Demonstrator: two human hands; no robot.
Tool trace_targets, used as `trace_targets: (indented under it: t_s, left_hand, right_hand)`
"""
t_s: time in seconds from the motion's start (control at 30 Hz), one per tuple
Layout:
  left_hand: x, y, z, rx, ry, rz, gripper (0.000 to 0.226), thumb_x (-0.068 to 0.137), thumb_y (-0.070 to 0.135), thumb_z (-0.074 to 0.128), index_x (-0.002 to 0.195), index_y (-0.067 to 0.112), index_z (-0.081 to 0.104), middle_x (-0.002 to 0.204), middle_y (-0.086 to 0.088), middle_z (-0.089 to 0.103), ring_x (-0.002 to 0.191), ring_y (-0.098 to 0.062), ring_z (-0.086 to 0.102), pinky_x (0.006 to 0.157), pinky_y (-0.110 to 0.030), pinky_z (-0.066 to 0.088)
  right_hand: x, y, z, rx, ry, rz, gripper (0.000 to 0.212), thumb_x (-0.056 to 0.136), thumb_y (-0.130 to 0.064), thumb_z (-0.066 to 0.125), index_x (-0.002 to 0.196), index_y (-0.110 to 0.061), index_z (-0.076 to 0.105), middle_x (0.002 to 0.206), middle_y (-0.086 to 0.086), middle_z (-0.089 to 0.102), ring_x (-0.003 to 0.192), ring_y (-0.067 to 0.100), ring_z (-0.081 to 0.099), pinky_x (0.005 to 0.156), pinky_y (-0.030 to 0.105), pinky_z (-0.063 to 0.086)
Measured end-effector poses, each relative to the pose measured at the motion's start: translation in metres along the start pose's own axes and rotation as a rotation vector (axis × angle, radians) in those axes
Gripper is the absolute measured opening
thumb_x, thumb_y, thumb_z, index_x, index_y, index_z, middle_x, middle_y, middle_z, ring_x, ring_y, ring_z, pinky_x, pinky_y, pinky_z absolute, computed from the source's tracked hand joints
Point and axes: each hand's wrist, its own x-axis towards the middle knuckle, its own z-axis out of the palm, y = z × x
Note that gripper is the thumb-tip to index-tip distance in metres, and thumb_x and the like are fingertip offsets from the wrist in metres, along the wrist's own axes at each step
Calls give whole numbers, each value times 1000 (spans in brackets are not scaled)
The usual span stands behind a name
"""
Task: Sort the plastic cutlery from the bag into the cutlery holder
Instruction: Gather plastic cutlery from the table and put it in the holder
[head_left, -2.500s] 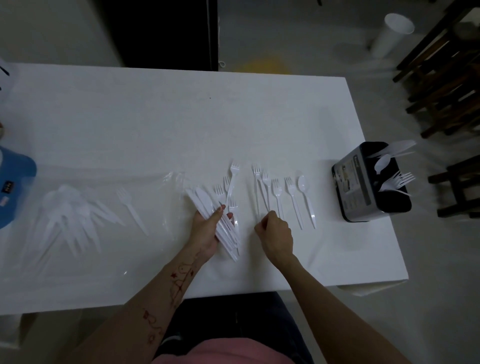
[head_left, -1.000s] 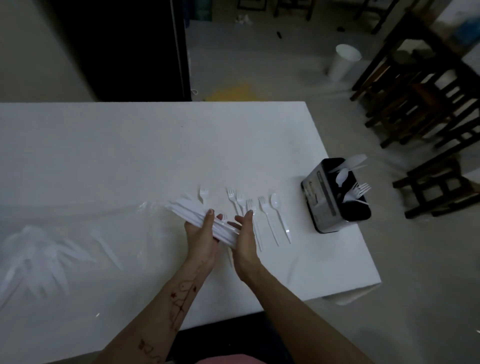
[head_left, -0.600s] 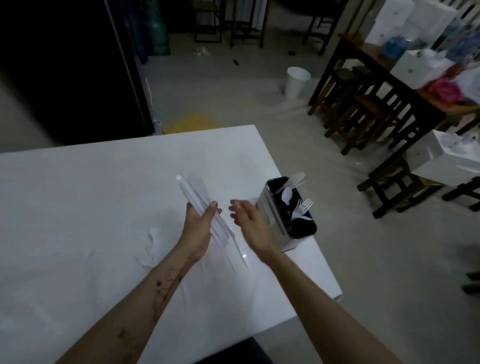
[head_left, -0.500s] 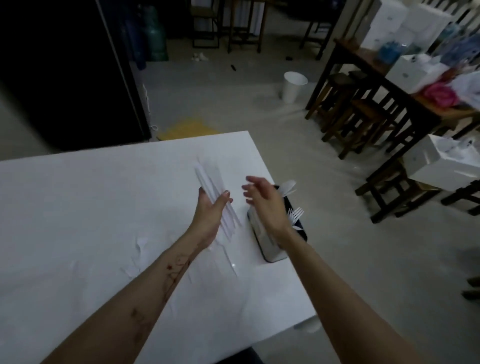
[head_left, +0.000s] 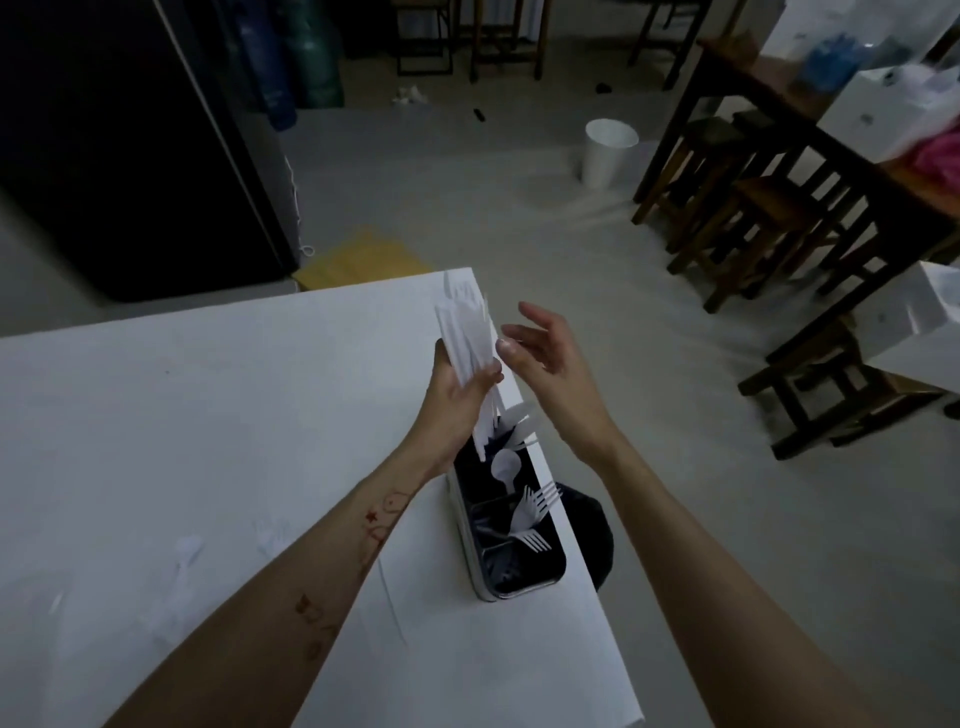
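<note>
We stand at a white table (head_left: 156, 415) in a dim room with dark wooden stools (head_left: 753, 208). Our left hand (head_left: 457, 400) grips a bundle of plastic knives (head_left: 465, 332), lower ends dipping into the cutlery holder (head_left: 506, 519) at the table's edge; our right hand (head_left: 550, 358) hovers beside it, fingers spread, empty

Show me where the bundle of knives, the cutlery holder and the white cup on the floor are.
bundle of knives (head_left: 464, 332): head view, middle of the blades above the left hand.
cutlery holder (head_left: 524, 590): head view, near rim.
white cup (head_left: 607, 156): head view, side wall.
</note>
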Motion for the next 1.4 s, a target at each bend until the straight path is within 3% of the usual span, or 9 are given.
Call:
trace_targets:
  t_s: [0.17,0.37,0.47,0.6,0.7,0.87,1.0,1.13,1.4]
  left_hand:
    - [-2,2,3,171,-187,26,51,96,27,54,141,31,31,142,8,46,131,-6,46,106,-34,43]
    - [-18,-16,2,343,-305,-6,55,98,17,46,145,33,21,128,9,56,117,-3,56,98,-31,49]
    - [-16,-13,6,413,-327,61,54,98,18,46,145,34,23,117,11,57,112,-5,58,90,-24,50]
    - [-18,-30,1,542,-212,72,35,92,37,55,126,31,47,105,0,62,99,-17,62,79,-42,56]
    - [-35,-39,0,631,-148,150,32,96,32,48,128,29,46,121,6,50,117,-13,47,94,-35,49]
    - [-53,-34,-4,392,-166,96,29,99,15,46,128,14,47,121,5,57,118,-7,56,96,-20,47]
    - [-63,-31,-15,339,-202,-12,44,100,24,44,142,28,32,145,14,42,130,10,40,101,-6,33]
    - [-70,-33,-22,391,-234,3,46,103,29,31,147,35,22,155,25,16,140,14,14,112,-6,17]
    - [-90,-42,-34,381,-80,-115,48,104,34,29,151,30,22,155,19,25,140,7,24,117,-17,18]
  right_hand:
    - [7,-1,1,86,16,11,64,82,-48,66,139,-26,45,125,-1,60,114,3,59,89,16,48]
    - [4,-4,5,70,-107,-61,75,74,-34,80,139,-31,44,109,2,68,105,14,65,89,26,55]
    - [1,-6,7,-19,-26,-128,50,75,-25,84,119,-27,61,94,2,69,93,16,67,83,28,56]
    - [-6,7,12,-173,38,-236,7,88,-19,71,91,-18,64,85,-7,69,80,13,66,73,29,53]
    - [-17,23,18,-341,8,-347,9,93,-20,64,91,-11,64,82,-3,67,73,11,64,65,24,53]
    - [-20,51,28,-670,24,-567,24,95,-27,57,96,-6,69,96,4,73,107,15,63,113,31,36]
    - [-20,61,27,-847,31,-487,33,97,-37,52,111,-13,69,122,-1,68,129,10,51,102,25,44]
    - [-21,53,30,-993,4,-446,59,101,-52,25,126,-14,63,133,1,63,135,17,46,118,37,27]
    - [-33,34,46,-875,68,-398,71,99,-60,10,138,-20,54,146,-2,50,145,13,30,124,41,5]
